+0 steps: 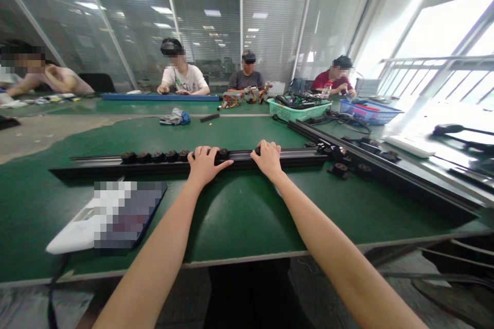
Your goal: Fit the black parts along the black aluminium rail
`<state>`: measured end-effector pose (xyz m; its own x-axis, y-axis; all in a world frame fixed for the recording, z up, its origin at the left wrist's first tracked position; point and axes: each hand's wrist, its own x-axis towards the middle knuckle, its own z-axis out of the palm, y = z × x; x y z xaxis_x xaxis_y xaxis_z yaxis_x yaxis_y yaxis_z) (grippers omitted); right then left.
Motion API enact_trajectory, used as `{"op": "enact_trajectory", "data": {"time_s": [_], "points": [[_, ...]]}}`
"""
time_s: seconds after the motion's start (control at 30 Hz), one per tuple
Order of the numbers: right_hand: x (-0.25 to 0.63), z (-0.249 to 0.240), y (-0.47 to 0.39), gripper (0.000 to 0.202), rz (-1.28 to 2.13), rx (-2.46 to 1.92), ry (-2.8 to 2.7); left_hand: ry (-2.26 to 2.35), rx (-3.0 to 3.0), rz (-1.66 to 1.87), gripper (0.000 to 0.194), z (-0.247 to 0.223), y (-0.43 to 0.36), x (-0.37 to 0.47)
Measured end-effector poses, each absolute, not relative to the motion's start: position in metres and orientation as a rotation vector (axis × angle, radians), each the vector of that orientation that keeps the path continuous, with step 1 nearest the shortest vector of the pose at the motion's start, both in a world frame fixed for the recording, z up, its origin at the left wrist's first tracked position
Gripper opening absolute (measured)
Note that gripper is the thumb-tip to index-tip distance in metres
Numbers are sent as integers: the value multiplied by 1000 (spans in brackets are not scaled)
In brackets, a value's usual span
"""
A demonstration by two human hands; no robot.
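Note:
A long black rail lies crosswise on the green table, with a row of small black socket-like modules along its left half. My left hand is closed over the middle of the rail, its fingers across the top among the modules and its thumb along the front side. One module shows just right of those fingers. Farther right, my right hand has its fingers curled round a small black module on the rail. The palms hide parts of the rail.
Another black rail slants along the right, with loose modules beside it. A white device lies left front. Behind are a green basket, a blue basket and a crumpled cloth. Several people sit across the table.

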<state>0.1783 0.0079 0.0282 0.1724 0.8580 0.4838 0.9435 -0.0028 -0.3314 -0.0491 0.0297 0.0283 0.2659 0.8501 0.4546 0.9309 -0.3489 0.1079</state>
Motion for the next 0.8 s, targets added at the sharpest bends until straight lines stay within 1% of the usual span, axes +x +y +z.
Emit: {"op": "enact_trajectory", "data": {"time_s": [0.8], "points": [[183,29,8,19,-190,-1920,-1605,-1692,-2360,-655,65,29,28,-49]]}}
